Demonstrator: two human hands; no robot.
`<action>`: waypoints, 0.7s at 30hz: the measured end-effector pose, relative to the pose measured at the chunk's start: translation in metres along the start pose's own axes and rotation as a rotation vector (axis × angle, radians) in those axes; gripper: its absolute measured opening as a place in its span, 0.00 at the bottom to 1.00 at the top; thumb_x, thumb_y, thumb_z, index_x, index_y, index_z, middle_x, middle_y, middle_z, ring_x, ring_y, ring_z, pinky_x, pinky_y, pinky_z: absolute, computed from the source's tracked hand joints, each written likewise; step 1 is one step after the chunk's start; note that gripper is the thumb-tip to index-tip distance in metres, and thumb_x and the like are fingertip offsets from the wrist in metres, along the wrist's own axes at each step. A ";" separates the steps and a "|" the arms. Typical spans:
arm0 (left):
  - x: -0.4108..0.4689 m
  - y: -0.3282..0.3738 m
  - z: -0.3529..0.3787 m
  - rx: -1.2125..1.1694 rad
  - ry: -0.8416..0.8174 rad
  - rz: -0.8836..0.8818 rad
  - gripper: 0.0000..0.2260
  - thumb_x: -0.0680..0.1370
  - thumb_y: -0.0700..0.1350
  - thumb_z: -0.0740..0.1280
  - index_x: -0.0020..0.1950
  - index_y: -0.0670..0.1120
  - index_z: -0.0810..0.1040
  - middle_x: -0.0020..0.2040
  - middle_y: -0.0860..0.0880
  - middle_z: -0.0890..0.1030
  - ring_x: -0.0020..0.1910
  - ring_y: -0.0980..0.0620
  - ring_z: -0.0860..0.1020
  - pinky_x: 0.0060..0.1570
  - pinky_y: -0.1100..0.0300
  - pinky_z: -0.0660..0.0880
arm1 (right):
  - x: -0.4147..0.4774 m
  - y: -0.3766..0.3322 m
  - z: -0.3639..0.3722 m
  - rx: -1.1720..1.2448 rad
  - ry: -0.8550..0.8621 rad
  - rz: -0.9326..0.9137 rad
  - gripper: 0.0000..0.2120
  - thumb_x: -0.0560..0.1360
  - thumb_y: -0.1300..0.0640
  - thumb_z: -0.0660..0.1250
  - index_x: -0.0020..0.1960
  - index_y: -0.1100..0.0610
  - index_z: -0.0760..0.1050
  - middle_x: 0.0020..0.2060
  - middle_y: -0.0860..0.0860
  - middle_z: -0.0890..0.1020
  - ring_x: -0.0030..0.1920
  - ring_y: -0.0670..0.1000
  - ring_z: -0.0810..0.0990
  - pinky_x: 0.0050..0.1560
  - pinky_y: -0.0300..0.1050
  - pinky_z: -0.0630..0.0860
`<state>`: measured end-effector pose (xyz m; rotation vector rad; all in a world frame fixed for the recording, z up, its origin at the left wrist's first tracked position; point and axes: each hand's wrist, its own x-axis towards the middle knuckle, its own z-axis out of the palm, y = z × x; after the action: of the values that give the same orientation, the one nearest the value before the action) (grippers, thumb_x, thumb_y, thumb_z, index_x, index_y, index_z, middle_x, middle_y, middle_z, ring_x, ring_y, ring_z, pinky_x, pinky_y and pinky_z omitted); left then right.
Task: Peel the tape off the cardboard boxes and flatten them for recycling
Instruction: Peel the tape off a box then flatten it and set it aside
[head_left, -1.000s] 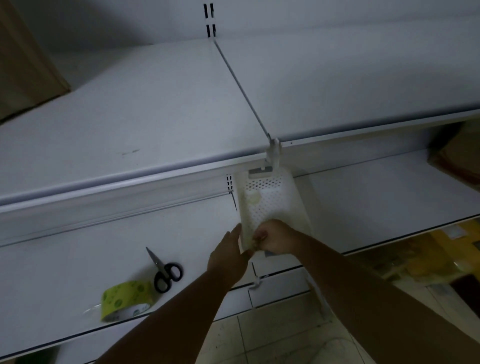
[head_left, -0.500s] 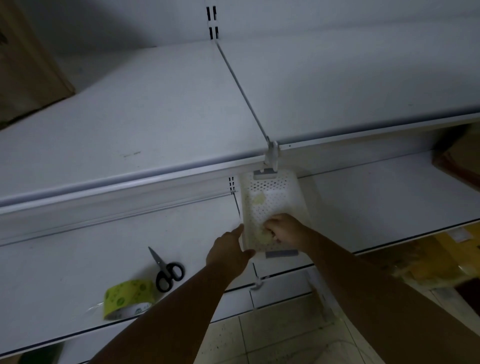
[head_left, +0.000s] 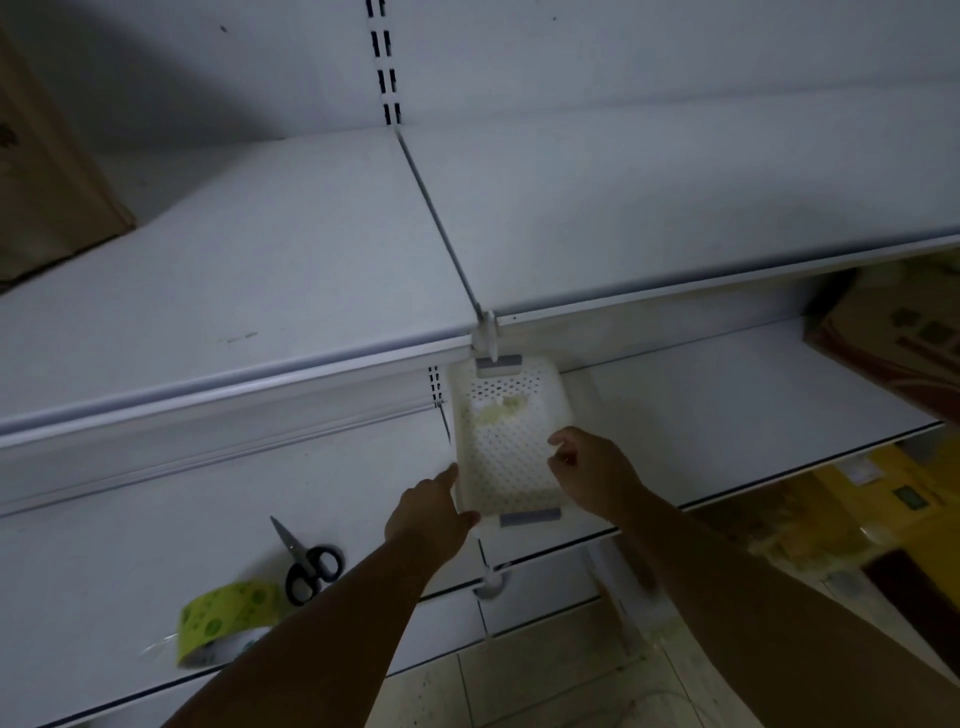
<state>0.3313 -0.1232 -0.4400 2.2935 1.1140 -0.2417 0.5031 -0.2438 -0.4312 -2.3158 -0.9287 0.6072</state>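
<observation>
White perforated plastic forms the basket (head_left: 511, 467) on the lower shelf (head_left: 727, 415), just toward 6 o'clock from the middle of the view. A pale yellowish wad of tape (head_left: 501, 410) lies at its 12 o'clock end.

The left hand (head_left: 428, 512) is at the basket's 7 o'clock corner. Its index finger and thumb are spread along the 2 sides of that corner, bracing rather than clasping, as far as the view shows. The right hand (head_left: 589, 470) hovers over the 3 o'clock rim with fingers loosely curled and nothing visible in them.

This looks like the discard step, with peeled tape binned and no box in hand. 1 cardboard box (head_left: 57, 171) stands on the upper shelf (head_left: 291, 260) at 10 o'clock. Another box (head_left: 893, 343) sits on the lower shelf at 3 o'clock. Both are well away from the hands.

The next move probably calls for letting go of the basket and reaching for 1 box. The 3 o'clock box seems the nearer reach.

The upper shelf's front lip overhangs the basket's far end, so hands should withdraw toward 6 o'clock before rising. Scissors (head_left: 311, 564) and a green tape roll (head_left: 228, 621) lie at 7 o'clock, beside the left forearm. Bare shelf shows between the basket and the 3 o'clock box.
</observation>
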 end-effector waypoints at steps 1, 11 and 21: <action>0.000 0.001 -0.002 0.030 -0.008 0.002 0.32 0.76 0.54 0.67 0.77 0.52 0.56 0.67 0.47 0.72 0.66 0.47 0.71 0.61 0.52 0.72 | -0.005 0.003 -0.003 0.000 -0.007 -0.007 0.14 0.77 0.56 0.64 0.62 0.55 0.73 0.51 0.51 0.80 0.50 0.50 0.78 0.49 0.40 0.74; -0.033 0.060 -0.053 0.457 -0.032 0.450 0.28 0.82 0.59 0.46 0.78 0.49 0.45 0.79 0.47 0.43 0.77 0.47 0.41 0.74 0.46 0.43 | -0.088 0.004 -0.032 -0.626 -0.157 -0.049 0.32 0.80 0.46 0.56 0.78 0.51 0.45 0.77 0.54 0.44 0.77 0.54 0.42 0.75 0.51 0.46; -0.159 0.136 -0.126 0.293 -0.117 0.877 0.26 0.82 0.58 0.50 0.78 0.51 0.50 0.78 0.52 0.50 0.77 0.55 0.48 0.73 0.56 0.47 | -0.231 -0.055 -0.124 -0.739 0.064 -0.002 0.31 0.78 0.44 0.57 0.77 0.49 0.50 0.77 0.51 0.50 0.77 0.51 0.48 0.74 0.49 0.50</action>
<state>0.3242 -0.2238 -0.2178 2.7399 -0.0538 -0.1881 0.3988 -0.4201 -0.2594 -2.9456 -1.2790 0.1887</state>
